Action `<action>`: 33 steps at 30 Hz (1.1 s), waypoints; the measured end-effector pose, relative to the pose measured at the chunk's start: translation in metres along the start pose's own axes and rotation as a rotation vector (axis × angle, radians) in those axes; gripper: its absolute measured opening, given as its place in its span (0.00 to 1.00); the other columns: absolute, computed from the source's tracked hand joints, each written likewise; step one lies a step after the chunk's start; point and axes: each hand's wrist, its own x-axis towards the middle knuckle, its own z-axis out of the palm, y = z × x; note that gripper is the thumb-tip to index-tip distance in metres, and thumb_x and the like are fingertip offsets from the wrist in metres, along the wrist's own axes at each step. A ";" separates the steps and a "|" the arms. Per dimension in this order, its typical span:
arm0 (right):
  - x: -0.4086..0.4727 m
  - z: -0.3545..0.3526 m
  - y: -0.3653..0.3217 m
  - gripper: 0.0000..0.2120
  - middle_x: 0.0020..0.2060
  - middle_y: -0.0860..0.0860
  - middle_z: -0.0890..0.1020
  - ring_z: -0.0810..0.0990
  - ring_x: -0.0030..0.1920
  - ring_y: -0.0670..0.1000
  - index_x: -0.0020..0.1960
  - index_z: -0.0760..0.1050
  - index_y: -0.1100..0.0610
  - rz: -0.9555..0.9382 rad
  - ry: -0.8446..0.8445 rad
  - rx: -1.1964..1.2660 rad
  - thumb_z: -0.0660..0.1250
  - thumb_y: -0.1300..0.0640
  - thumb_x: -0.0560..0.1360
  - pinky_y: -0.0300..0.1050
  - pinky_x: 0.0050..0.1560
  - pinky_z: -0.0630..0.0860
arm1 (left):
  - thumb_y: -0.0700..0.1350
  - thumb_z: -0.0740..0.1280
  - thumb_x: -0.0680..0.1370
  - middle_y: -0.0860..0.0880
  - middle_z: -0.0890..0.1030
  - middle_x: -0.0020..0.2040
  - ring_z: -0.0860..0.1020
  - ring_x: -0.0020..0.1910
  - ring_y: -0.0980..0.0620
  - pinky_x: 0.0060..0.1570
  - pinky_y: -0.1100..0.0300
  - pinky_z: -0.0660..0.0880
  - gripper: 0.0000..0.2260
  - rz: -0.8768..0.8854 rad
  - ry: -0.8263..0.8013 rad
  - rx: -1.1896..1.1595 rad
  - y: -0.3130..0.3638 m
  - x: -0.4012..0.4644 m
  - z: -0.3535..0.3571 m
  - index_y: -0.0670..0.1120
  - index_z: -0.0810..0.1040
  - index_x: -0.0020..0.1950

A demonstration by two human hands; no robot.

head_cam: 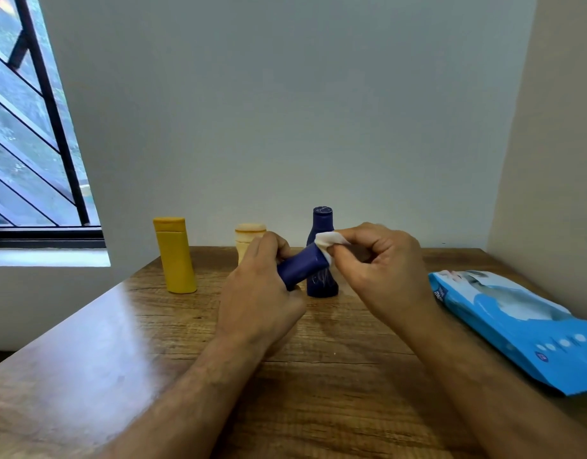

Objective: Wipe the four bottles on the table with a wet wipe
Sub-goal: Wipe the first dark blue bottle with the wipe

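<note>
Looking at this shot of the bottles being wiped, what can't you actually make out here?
All from the head view:
- Cream bottle: lower body hidden behind the left hand.
- Held blue bottle: one end inside the left hand, the other under the wet wipe pinched by the right hand.
- Standing blue bottle: middle hidden by the held bottle; its label is too small to read.
- Wipes pack: cut off by the right edge, print blurred.

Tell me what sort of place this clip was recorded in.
Probably a room in a home, in a corner. A wooden table stands against plain painted walls, beside a barred window looking onto greenery. Toiletry-style bottles, such as the yellow bottle, and a blue wet-wipe pack suggest a household setting.
</note>
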 end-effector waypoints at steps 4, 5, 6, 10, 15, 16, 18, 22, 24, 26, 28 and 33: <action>0.000 0.001 -0.003 0.07 0.40 0.39 0.81 0.79 0.43 0.41 0.52 0.83 0.50 -0.072 0.066 -0.078 0.71 0.54 0.74 0.27 0.39 0.72 | 0.41 0.75 0.67 0.58 0.73 0.45 0.75 0.41 0.58 0.38 0.68 0.70 0.23 -0.042 -0.019 -0.078 0.003 0.000 0.000 0.56 0.65 0.52; 0.000 0.001 -0.003 0.07 0.40 0.41 0.81 0.79 0.42 0.42 0.52 0.83 0.51 -0.117 0.079 -0.119 0.71 0.55 0.74 0.27 0.39 0.72 | 0.42 0.75 0.68 0.58 0.73 0.44 0.76 0.41 0.59 0.36 0.71 0.69 0.23 -0.050 -0.021 -0.096 0.004 0.000 -0.001 0.55 0.64 0.53; 0.000 0.001 -0.003 0.08 0.41 0.42 0.82 0.79 0.41 0.41 0.53 0.83 0.52 -0.161 0.085 -0.161 0.72 0.56 0.74 0.27 0.39 0.72 | 0.42 0.75 0.70 0.58 0.73 0.44 0.76 0.40 0.60 0.34 0.72 0.70 0.23 -0.053 -0.027 -0.116 0.005 0.001 -0.002 0.55 0.64 0.54; -0.005 0.006 0.000 0.11 0.43 0.45 0.81 0.78 0.41 0.41 0.54 0.84 0.53 -0.278 0.040 -0.237 0.72 0.61 0.73 0.27 0.43 0.72 | 0.44 0.75 0.73 0.61 0.75 0.48 0.77 0.44 0.63 0.39 0.74 0.74 0.24 -0.013 -0.067 -0.177 0.008 -0.001 -0.001 0.57 0.62 0.58; -0.010 0.010 0.000 0.12 0.46 0.44 0.82 0.79 0.43 0.42 0.59 0.81 0.50 -0.296 -0.271 -0.337 0.71 0.55 0.75 0.32 0.47 0.75 | 0.44 0.75 0.73 0.62 0.76 0.46 0.78 0.43 0.63 0.37 0.71 0.73 0.22 -0.002 -0.105 -0.191 0.006 0.000 0.001 0.57 0.64 0.56; -0.010 0.011 0.001 0.12 0.46 0.44 0.83 0.79 0.43 0.42 0.59 0.82 0.50 -0.304 -0.267 -0.367 0.71 0.55 0.75 0.32 0.47 0.75 | 0.44 0.75 0.74 0.63 0.76 0.46 0.78 0.43 0.64 0.36 0.72 0.72 0.21 0.001 -0.107 -0.190 0.006 0.000 0.002 0.57 0.65 0.55; -0.009 0.011 0.000 0.12 0.44 0.46 0.83 0.78 0.41 0.41 0.58 0.83 0.51 -0.289 -0.147 -0.402 0.71 0.55 0.75 0.31 0.44 0.75 | 0.43 0.74 0.74 0.60 0.77 0.46 0.78 0.41 0.63 0.35 0.72 0.72 0.19 0.005 -0.121 -0.198 0.004 0.001 0.004 0.57 0.67 0.56; -0.002 0.001 -0.003 0.09 0.40 0.48 0.82 0.76 0.36 0.40 0.54 0.84 0.55 -0.179 0.196 -0.327 0.69 0.54 0.77 0.25 0.40 0.72 | 0.46 0.75 0.74 0.56 0.79 0.54 0.80 0.49 0.61 0.47 0.70 0.79 0.22 0.038 -0.178 -0.204 0.006 0.001 0.006 0.56 0.69 0.63; 0.000 -0.005 -0.001 0.09 0.41 0.48 0.81 0.76 0.37 0.38 0.54 0.83 0.57 -0.163 0.222 -0.321 0.70 0.56 0.76 0.21 0.41 0.70 | 0.45 0.76 0.74 0.56 0.78 0.54 0.80 0.48 0.62 0.46 0.71 0.79 0.23 0.060 -0.205 -0.233 0.007 0.000 0.005 0.55 0.69 0.64; -0.001 -0.007 0.000 0.09 0.41 0.48 0.80 0.74 0.36 0.39 0.54 0.83 0.57 -0.198 0.169 -0.361 0.72 0.58 0.75 0.20 0.40 0.70 | 0.43 0.75 0.73 0.56 0.78 0.50 0.80 0.42 0.63 0.39 0.72 0.77 0.22 0.081 -0.230 -0.286 0.007 -0.001 0.003 0.53 0.70 0.62; -0.004 -0.005 -0.001 0.10 0.41 0.48 0.80 0.74 0.38 0.41 0.54 0.83 0.57 -0.261 0.105 -0.411 0.73 0.61 0.73 0.21 0.42 0.69 | 0.40 0.73 0.71 0.55 0.78 0.44 0.78 0.37 0.59 0.33 0.69 0.74 0.19 0.108 -0.226 -0.358 0.007 -0.001 0.002 0.50 0.72 0.59; -0.004 -0.005 -0.005 0.12 0.43 0.52 0.82 0.76 0.43 0.42 0.54 0.83 0.60 -0.328 0.152 -0.384 0.75 0.63 0.71 0.23 0.47 0.71 | 0.37 0.72 0.67 0.46 0.79 0.52 0.82 0.45 0.49 0.40 0.57 0.81 0.25 0.045 -0.268 -0.587 0.003 0.004 -0.005 0.49 0.77 0.64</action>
